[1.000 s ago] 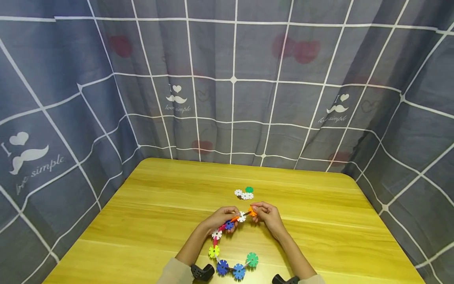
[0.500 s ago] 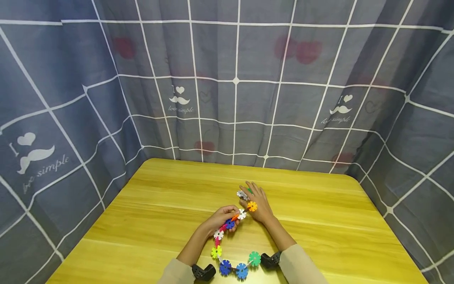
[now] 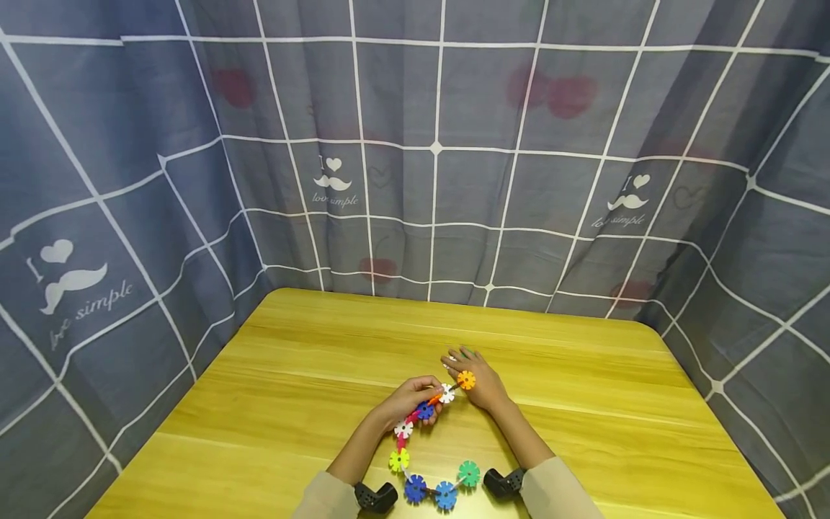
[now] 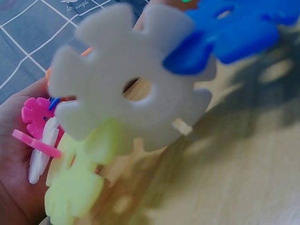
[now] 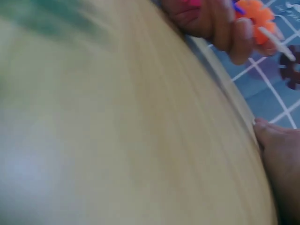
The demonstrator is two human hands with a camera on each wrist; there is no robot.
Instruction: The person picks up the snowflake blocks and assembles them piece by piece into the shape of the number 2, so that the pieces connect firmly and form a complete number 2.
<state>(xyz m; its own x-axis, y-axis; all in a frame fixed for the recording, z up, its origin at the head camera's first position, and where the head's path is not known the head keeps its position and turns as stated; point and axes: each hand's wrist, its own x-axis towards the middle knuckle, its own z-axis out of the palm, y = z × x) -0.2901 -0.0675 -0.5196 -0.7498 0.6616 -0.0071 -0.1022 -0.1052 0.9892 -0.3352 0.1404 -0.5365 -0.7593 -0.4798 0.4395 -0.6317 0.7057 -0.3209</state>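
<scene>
A chain of notched plastic snowflake discs in several colours curves from my left hand down toward the front of the table. My left hand pinches it near an orange disc. Beyond the fingertips stick out a white disc and a yellow-orange end disc, seen in front of my right hand. My right hand reaches over the small group of loose discs, fingers extended. It hides most of them; bits of a green disc show. In the left wrist view, a whitish disc looms close.
The wooden table has a blue-grey checked curtain behind it and at both sides. A black wrist device sits on each forearm. The chain's green end disc lies close to the right one.
My right hand has let go of the yellow-orange disc and moved forward over the loose discs, drawing back slightly since. My left hand keeps its hold on the chain.
</scene>
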